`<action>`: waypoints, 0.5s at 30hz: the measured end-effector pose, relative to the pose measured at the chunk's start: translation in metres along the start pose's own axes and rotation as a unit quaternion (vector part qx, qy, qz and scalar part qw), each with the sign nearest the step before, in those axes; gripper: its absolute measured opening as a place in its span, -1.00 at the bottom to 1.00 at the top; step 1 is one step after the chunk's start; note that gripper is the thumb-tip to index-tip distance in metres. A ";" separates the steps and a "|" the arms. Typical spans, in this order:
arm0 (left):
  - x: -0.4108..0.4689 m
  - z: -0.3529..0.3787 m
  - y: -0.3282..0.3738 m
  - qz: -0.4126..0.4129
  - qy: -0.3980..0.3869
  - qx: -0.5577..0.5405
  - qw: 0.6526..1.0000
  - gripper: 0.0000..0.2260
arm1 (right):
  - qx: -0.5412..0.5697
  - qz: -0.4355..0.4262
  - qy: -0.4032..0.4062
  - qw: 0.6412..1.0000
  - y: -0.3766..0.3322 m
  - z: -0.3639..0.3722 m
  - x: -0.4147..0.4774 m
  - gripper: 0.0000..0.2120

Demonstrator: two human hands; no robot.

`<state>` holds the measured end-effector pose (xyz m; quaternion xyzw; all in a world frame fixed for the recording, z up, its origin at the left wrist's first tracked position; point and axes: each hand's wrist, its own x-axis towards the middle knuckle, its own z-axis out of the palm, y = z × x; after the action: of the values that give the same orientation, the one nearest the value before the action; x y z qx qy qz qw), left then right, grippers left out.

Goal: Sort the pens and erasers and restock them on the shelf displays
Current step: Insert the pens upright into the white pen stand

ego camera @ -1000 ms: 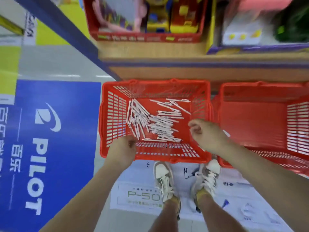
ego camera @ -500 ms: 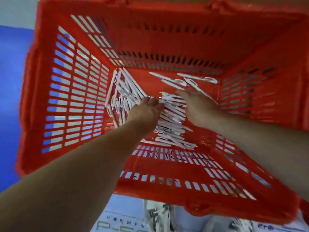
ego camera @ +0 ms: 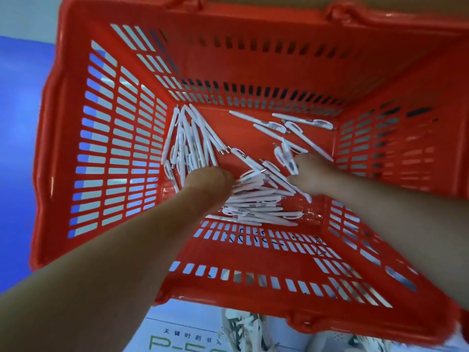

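Note:
A red plastic basket fills the head view, and both my arms reach down into it. Several white pens lie on its floor: one bunch along the left wall, a heap in the middle, and a few loose ones at the back right. My left hand rests knuckles-up on the middle heap, its fingers hidden underneath. My right hand is at the right side of the heap, finger and thumb pinched around a few white pens. No erasers are visible.
The basket stands on the floor, with a blue floor sign to its left. A white printed floor sheet and my white shoes show just below the basket's near rim.
One second ago I stood over the basket with both hands at its near rim. I have since bent down close. Both hands moved to the basket's floor and into the pens.

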<state>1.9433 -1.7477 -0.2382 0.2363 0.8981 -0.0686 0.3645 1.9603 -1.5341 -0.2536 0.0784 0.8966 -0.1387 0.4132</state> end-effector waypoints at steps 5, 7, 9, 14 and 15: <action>-0.028 -0.022 -0.002 -0.068 -0.001 -0.190 0.979 -0.86 | 0.409 0.103 -0.044 0.905 -0.019 -0.020 -0.037 -0.80; -0.046 -0.042 0.004 -0.117 -0.032 -0.441 0.889 -0.86 | 0.544 0.114 -0.081 0.827 -0.033 -0.037 -0.067 -0.85; -0.074 -0.069 0.016 -0.146 -0.056 -0.672 0.723 -0.85 | 0.624 0.111 -0.105 0.767 -0.049 -0.057 -0.100 -0.98; -0.175 -0.147 0.043 -0.087 -0.087 -0.815 0.567 -0.82 | 0.709 0.069 -0.092 0.696 -0.093 -0.122 -0.203 -0.80; -0.196 -0.164 0.048 -0.073 -0.088 -0.810 0.576 -0.81 | 0.713 0.062 -0.081 0.694 -0.100 -0.138 -0.226 -0.79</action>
<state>1.9861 -1.7302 0.0177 -0.2308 0.5579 0.6401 0.4751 1.9819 -1.5918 0.0225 0.3935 0.4846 -0.7161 0.3123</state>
